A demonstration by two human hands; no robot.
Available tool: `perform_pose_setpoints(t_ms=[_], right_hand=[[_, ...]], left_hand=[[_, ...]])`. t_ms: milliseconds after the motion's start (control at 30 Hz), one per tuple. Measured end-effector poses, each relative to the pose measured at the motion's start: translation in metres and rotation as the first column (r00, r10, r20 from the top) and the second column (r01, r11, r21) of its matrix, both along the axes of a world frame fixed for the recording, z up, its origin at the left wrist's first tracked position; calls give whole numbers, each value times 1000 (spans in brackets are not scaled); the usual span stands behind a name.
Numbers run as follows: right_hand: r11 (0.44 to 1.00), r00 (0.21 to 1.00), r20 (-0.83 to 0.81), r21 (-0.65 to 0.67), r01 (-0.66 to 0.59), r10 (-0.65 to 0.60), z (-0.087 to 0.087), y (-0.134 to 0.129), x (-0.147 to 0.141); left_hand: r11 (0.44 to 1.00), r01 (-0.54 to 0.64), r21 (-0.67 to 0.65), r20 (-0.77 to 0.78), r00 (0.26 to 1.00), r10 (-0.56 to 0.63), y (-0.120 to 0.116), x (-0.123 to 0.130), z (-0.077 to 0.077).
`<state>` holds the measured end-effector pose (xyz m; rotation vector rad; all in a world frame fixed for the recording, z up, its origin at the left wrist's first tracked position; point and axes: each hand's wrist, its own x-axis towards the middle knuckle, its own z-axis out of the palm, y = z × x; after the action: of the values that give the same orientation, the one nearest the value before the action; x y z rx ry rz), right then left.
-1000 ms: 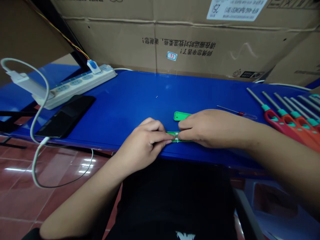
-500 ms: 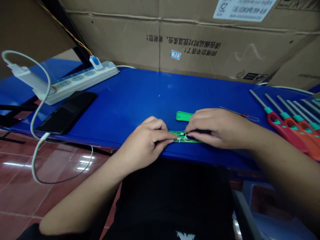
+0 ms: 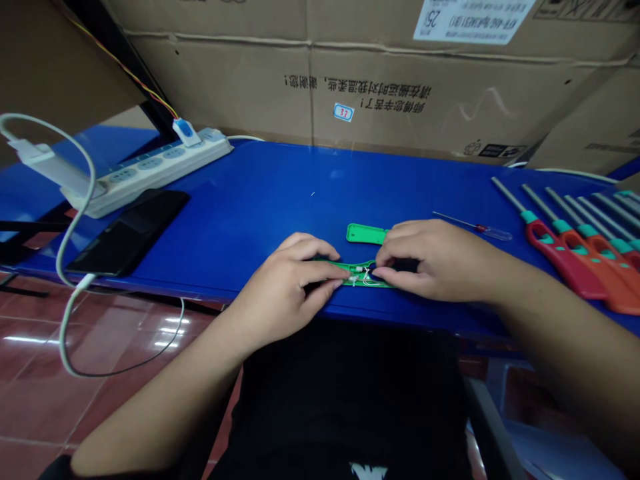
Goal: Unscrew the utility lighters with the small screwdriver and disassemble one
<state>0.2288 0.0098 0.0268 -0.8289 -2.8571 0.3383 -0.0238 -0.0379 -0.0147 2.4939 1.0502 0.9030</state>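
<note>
Green casing [image 3: 361, 283] before carton sticker [image 3: 343, 112] "33"

This looks like a makeshift workshop: on a blue table [image 3: 270, 193], an opened green shell [image 3: 375, 284] with white wires [image 3: 367, 275] lies between left hand [image 3: 293, 287] and right hand [image 3: 427, 259]. A screwdriver [image 3: 481, 228] and lighters [image 3: 567, 257] lie beyond the right; a power strip [image 3: 160, 175] beyond the left; a big carton [image 3: 240, 83] stands behind both.
</note>
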Motion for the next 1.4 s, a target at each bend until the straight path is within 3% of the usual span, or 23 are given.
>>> perform_pose_setpoints(t_ms=[100, 367, 633, 800, 1033, 1233, 1400], right_hand=[[997, 999, -16, -64, 32, -33, -2, -3, -1], [994, 994, -14, -28, 109, -110, -10, -3, -9], [997, 997, 57, 53, 52, -55, -3, -2, -12], [992, 997, -1, 105, -72, 72, -5, 0, -9], [907, 968, -34, 359, -219, 248, -12, -3, 3], [853, 961, -34, 471, -226, 273, -13, -6, 6], [867, 963, -62, 453, -209, 264, -17, -5, 5]], left_hand=[[998, 43, -37, 14, 999, -42, 0, 1, 1], [995, 63, -73, -8, 998, -64, 1, 3, 5], [994, 96, -61, -5, 995, -96, 3, 0, 2], [994, 83, -66, 3, 997, -83, 2, -1, 1], [995, 80, -65, 8, 997, -80, 1, 0, 1], [995, 80, -67, 14, 997, -80, 1, 0, 1], [994, 82, -69, 23, 997, -80, 1, 1, 2]])
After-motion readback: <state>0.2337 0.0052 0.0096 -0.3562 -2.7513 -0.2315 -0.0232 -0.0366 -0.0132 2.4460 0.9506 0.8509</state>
